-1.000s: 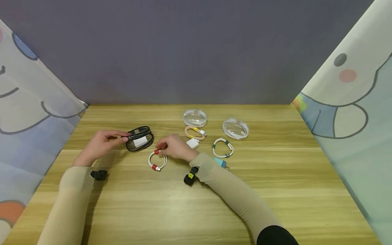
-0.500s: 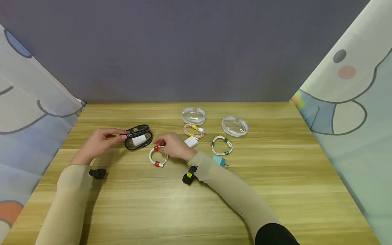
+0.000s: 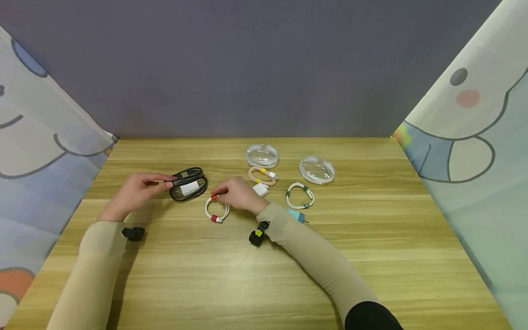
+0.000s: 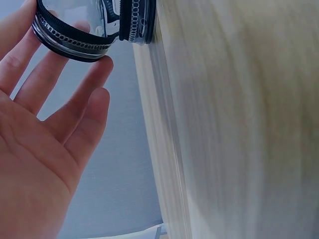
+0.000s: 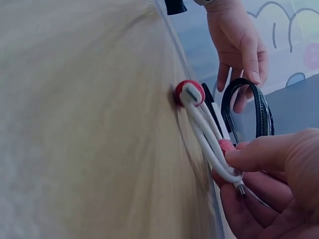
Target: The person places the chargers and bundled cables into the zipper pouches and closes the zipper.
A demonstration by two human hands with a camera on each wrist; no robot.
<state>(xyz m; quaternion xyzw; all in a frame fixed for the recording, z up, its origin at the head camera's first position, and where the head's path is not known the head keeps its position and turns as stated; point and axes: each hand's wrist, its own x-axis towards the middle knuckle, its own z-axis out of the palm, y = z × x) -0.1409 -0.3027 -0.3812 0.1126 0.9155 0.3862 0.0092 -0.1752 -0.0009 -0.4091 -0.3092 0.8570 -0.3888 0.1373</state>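
Note:
My left hand (image 3: pixel 138 192) pinches the lid edge of a round clear zip case (image 3: pixel 175 198) with black trim, between thumb and fingers. The case stands open; a white block (image 3: pixel 189 189) shows in it. In the left wrist view, the black zipper (image 4: pixel 75 42) lies against my fingertips. Just right of the case, my right hand (image 3: pixel 239 196) pinches a coiled white charging cable (image 3: pixel 207 211) by one of its red ties (image 5: pixel 227 146). A second red tie (image 5: pixel 180 97) wraps the coil's other side. Whether the coil touches the table I cannot tell.
Behind my right hand lie a peach cable (image 3: pixel 250 175) with yellow ties and a white charger plug (image 3: pixel 261 189). Farther right are a white cable (image 3: pixel 289 201) with green ties and a blue plug (image 3: pixel 296 215). Two clear cases (image 3: pixel 262 164) (image 3: pixel 317 180) with pale rims sit at the back.
My right hand and the red-tied cable have shifted slightly right and away, relative to the black-trimmed case. My left hand keeps its hold on the case.

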